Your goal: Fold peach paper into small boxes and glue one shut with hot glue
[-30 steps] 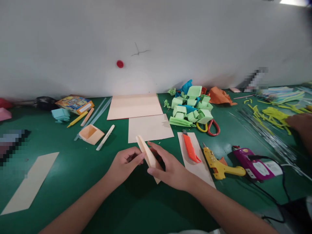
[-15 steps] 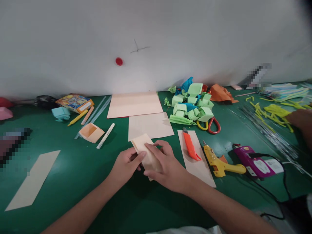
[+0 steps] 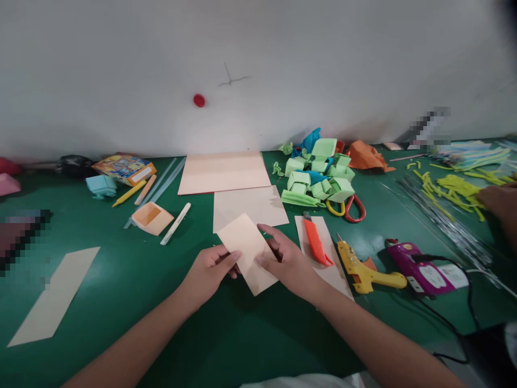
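Observation:
A small cream paper piece point(image 3: 251, 250) is held tilted above the green table, between both hands. My left hand point(image 3: 212, 272) pinches its left edge, thumb on the front and fingers behind. On the opposite edge, my right hand point(image 3: 288, 264) grips the paper with the thumb on its face and the index finger along the upper side. Just beyond lies a pale sheet point(image 3: 250, 207), partly under a larger peach sheet point(image 3: 224, 172). Right of my hands, an orange utility knife point(image 3: 315, 241) rests on a paper strip point(image 3: 340, 269).
A yellow glue gun point(image 3: 365, 269) and a purple power box point(image 3: 420, 269) with cables lie right. Behind them are scissors point(image 3: 355, 209) and folded green paper pieces point(image 3: 319, 172). An open peach paper box point(image 3: 152, 218) sits left. Another person's hand point(image 3: 501, 202) reaches in at far right.
The paper, earlier folded with my right fingers lying across it, now shows a broad flat face. My right hand has shifted right to its edge. The left hand keeps its pinch.

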{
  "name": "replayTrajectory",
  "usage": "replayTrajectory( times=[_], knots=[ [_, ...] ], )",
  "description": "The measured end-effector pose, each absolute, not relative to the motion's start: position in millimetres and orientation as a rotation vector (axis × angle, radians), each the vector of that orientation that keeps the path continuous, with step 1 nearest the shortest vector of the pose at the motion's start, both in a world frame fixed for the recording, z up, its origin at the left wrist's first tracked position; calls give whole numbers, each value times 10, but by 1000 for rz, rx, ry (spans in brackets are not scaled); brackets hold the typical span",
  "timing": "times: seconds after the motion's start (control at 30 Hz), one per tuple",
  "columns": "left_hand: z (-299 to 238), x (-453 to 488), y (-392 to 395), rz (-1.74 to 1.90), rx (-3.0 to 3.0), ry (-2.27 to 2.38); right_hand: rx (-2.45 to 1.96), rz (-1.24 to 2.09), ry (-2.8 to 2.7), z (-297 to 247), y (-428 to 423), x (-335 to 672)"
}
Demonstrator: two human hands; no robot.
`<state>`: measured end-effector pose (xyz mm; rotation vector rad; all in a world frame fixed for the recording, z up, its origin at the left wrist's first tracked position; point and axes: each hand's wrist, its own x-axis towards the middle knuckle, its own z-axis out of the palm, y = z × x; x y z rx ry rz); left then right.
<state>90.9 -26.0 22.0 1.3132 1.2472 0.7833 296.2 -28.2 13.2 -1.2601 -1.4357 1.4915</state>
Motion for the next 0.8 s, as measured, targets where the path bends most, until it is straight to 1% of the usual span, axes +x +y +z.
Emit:
replayTrajectory(
  times=[0.37,0.5,0.6,0.67,0.8],
  knots=[
    [149,896,-273,774,1194,1217,-1270,1456,-1483,196,-267,2988],
    [116,895,-278,788,1085,1175,-1251,1450,-1488,169,-247,3005],
    [83,902,-292,812,953,1119,-1279,1379,-1551,145,-221,3043],
    [65,916,-307,841,844,1096,-1322,1194,-1640,133,-216,3066],
    [40,961,-339,922,648,1053,-1315,454,-1974,125,-282,3041]
  ],
)
